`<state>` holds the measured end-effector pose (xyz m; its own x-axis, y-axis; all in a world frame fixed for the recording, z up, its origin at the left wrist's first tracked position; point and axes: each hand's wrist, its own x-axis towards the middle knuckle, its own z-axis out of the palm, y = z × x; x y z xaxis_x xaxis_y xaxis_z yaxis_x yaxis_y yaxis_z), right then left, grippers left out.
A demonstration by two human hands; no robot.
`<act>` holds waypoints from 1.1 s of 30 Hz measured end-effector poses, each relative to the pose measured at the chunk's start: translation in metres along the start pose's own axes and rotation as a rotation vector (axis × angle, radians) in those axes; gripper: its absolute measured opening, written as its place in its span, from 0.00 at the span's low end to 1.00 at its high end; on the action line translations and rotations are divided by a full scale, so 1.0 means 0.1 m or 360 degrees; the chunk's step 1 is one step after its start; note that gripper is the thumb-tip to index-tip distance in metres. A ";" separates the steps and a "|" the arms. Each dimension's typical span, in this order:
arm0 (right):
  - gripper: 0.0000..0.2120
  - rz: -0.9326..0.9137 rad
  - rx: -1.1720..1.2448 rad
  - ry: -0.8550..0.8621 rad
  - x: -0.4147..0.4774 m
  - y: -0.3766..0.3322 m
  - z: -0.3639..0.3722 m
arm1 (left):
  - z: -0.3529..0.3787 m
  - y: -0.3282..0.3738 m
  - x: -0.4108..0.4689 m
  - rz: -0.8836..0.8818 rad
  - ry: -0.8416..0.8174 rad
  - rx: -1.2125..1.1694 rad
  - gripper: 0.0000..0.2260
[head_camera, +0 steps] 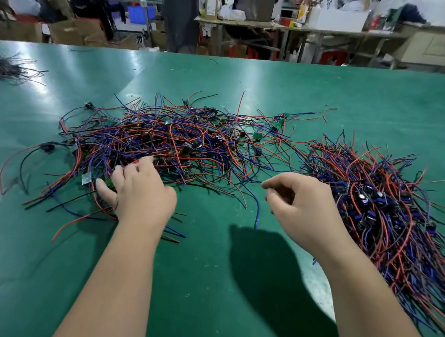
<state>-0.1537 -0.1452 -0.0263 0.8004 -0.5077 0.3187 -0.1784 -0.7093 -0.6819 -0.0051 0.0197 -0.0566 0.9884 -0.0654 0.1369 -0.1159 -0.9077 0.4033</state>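
Judging by the piles, sorting is about half done: a combed bundle of red, blue and black leaded modules (388,210) is laid at the right; the tangled heap of red, blue and black wires (167,142) left of it is touched by the left hand (140,190), fingers spread and released; the right hand (302,209) is held curled near the bundle, and whether a wire is pinched cannot be told

We reach forward with both bare arms. Our left forearm (119,274) runs up from the bottom edge, and our right forearm (373,312) slants in from the lower right. Our left hand (141,192) lies palm down, fingers (120,174) spread and slightly bent, the little finger splayed leftward. Our right hand (301,206) is knuckles up, its fingers curled inward and thumb and forefinger (269,185) close together. Whether they pinch anything we cannot tell.
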 end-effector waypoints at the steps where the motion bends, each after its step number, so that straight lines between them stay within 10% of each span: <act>1: 0.07 -0.0006 0.0005 -0.0019 0.00 0.00 0.01 | 0.01 -0.01 0.02 -0.0033 -0.0039 0.0049 0.24; 8: 0.07 -0.0027 -0.0018 -0.0102 -0.01 0.01 0.04 | 0.01 -0.15 0.15 -0.0113 0.0286 -0.0278 0.07; 17: 0.07 -0.0007 -0.0012 -0.0106 -0.01 0.02 0.03 | -0.16 -0.04 0.03 0.0032 0.0762 -0.0907 0.17; 33: 0.07 -0.0018 -0.0045 -0.0108 -0.01 0.02 0.04 | -0.22 -0.11 0.14 -0.0359 0.0483 -0.1710 0.11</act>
<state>-0.1525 -0.1444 -0.0303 0.8393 -0.4659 0.2803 -0.1844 -0.7288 -0.6594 0.0078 0.0382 -0.0390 0.9498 0.2900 0.1176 -0.1072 -0.0518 0.9929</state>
